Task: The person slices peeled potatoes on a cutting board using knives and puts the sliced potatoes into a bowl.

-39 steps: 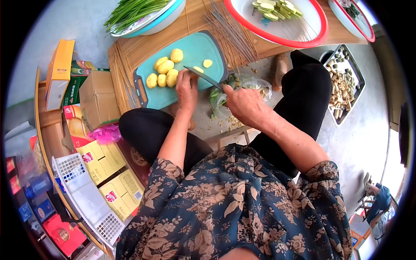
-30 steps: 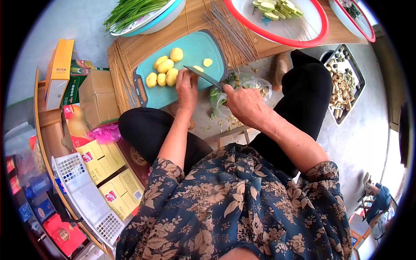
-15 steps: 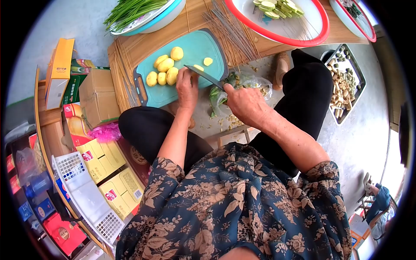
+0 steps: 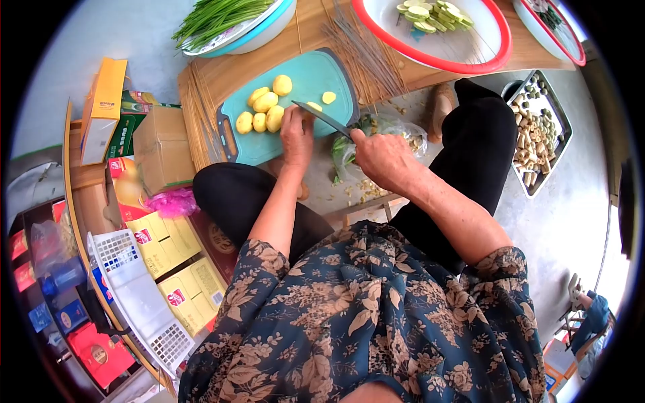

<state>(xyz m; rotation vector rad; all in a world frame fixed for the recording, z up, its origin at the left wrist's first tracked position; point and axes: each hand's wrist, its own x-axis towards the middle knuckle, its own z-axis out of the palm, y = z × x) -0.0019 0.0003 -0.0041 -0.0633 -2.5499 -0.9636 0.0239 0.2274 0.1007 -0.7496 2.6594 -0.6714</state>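
A blue-green cutting board [image 4: 255, 151] with a dark rim lies on the wooden table. Several peeled potatoes [image 4: 266, 102] are grouped on its left part, and a small cut piece [image 4: 328, 97] lies farther right. My left hand [image 4: 296, 134] has its fingers bent together against a yellow potato piece [image 4: 314, 107], mostly hidden by the fingers and blade. In my right hand [image 4: 384, 158] is the handle of a knife [image 4: 326, 119]. Its blade points up and left, over the board beside my left fingertips.
Thin skewers [image 4: 366, 57] lie right of the board. Beyond are a red-rimmed basin [image 4: 500, 50] of sliced vegetables and a bowl [image 4: 282, 20] of green stalks. A plastic bag [image 4: 386, 127] is below the table edge. A tray [image 4: 566, 111] of food stands right; boxes [image 4: 159, 148] stand left.
The whole view has shifted slightly, with the board and boxes a little lower and farther right. Both hands keep nearly the same pose, knife still at the potato piece.
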